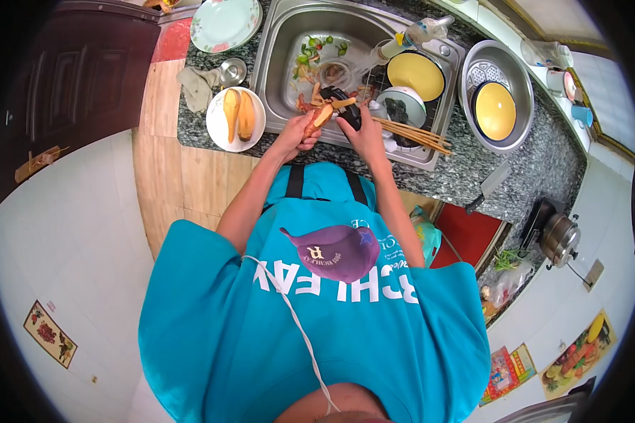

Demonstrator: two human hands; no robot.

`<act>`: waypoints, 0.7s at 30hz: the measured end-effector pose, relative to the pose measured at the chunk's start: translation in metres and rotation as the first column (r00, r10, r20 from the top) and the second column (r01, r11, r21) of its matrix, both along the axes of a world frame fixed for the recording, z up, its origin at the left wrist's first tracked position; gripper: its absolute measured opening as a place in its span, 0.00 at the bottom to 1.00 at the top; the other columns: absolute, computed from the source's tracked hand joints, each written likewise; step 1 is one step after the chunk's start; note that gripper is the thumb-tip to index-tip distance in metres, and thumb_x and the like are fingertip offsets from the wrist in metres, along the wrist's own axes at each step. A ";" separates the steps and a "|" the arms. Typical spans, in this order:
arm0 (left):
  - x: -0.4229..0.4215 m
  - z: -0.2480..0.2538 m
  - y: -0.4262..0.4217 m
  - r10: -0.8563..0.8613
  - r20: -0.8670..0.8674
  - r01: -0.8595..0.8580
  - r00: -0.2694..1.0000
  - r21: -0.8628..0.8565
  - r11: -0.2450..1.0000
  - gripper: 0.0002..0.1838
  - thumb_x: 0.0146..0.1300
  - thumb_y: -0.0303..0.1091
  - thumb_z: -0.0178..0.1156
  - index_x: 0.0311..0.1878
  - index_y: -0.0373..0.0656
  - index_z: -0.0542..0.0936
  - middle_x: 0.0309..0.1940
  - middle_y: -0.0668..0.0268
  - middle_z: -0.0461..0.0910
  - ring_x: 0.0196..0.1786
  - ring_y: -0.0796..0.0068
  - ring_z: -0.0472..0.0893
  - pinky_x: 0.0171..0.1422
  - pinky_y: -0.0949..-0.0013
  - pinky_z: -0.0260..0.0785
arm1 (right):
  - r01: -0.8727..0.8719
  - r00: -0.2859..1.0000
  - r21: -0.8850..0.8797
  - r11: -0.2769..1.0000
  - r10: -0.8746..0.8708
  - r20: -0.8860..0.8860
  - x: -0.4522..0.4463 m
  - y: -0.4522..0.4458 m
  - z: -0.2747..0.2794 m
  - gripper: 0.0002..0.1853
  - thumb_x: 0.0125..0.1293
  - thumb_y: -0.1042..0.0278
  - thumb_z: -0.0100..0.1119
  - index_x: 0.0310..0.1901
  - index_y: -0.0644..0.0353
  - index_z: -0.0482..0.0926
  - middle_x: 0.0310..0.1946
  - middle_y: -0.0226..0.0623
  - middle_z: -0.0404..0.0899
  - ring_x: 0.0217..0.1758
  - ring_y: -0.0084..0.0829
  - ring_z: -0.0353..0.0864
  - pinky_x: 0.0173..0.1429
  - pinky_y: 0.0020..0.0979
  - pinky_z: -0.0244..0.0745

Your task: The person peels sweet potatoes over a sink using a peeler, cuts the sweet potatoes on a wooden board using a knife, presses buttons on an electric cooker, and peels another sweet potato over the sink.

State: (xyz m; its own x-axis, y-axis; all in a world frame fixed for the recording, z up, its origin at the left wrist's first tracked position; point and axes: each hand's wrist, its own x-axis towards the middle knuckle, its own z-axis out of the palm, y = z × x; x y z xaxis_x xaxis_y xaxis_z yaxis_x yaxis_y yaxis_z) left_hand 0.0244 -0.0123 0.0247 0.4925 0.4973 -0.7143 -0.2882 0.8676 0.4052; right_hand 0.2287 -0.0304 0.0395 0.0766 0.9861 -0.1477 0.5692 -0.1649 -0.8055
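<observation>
Over the front of the sink, my left hand (pixel 300 137) is closed around a partly peeled sweet potato (pixel 321 120), brown-red skin on one side and pale orange flesh on the other. My right hand (pixel 365 134) grips a black peeler (pixel 347 116) close beside it; the blade is hard to make out. Strips of peel (pixel 305 104) lie in the sink basin (pixel 279 63) below, with green and red scraps (pixel 310 53) further back. Left of the sink, a white plate (pixel 221 135) carries two peeled, yellowish sweet potatoes (pixel 245 116).
Chopsticks (pixel 413 134), a yellow bowl (pixel 415 76) and a pale bowl (pixel 406 106) rest on the sink's right side. Further right are a steel basin (pixel 522 84) and a knife (pixel 492 185). Floral plates (pixel 222 25), a cloth (pixel 196 88) and a small metal bowl (pixel 233 72) stand left.
</observation>
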 end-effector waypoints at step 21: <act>0.004 -0.002 0.002 0.156 -0.098 -0.139 0.983 0.156 0.978 0.14 0.78 0.43 0.44 0.51 0.44 0.72 0.26 0.72 0.69 0.23 0.87 0.65 0.19 0.82 0.52 | -0.040 0.989 -0.088 0.995 0.027 -0.142 -0.033 -0.005 0.029 0.24 0.61 0.57 0.72 0.47 0.66 0.72 0.31 0.56 0.83 0.38 0.57 0.85 0.38 0.45 0.78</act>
